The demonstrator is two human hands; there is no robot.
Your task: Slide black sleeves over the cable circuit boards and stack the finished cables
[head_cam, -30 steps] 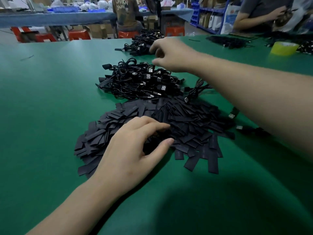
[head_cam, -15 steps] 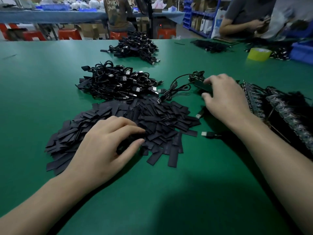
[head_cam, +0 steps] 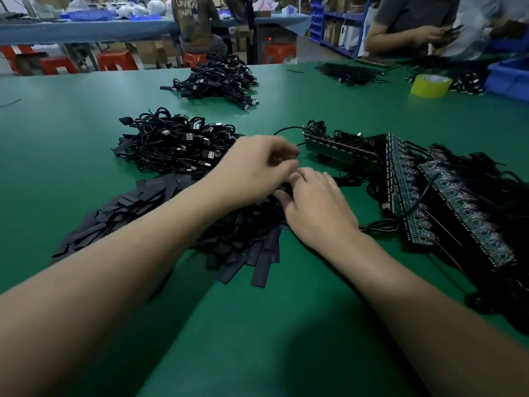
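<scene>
Where the green table (head_cam: 71,138) carries racked circuit boards (head_cam: 458,202) at right and finished cables (head_cam: 171,144) behind, the sleeve pile (head_cam: 243,247) lies centre. Sleeves judged light, limp, flat: pinch one end. Left hand (head_cam: 252,167) and right hand (head_cam: 317,204) meet there, fingers curled; contents indeterminable.
</scene>
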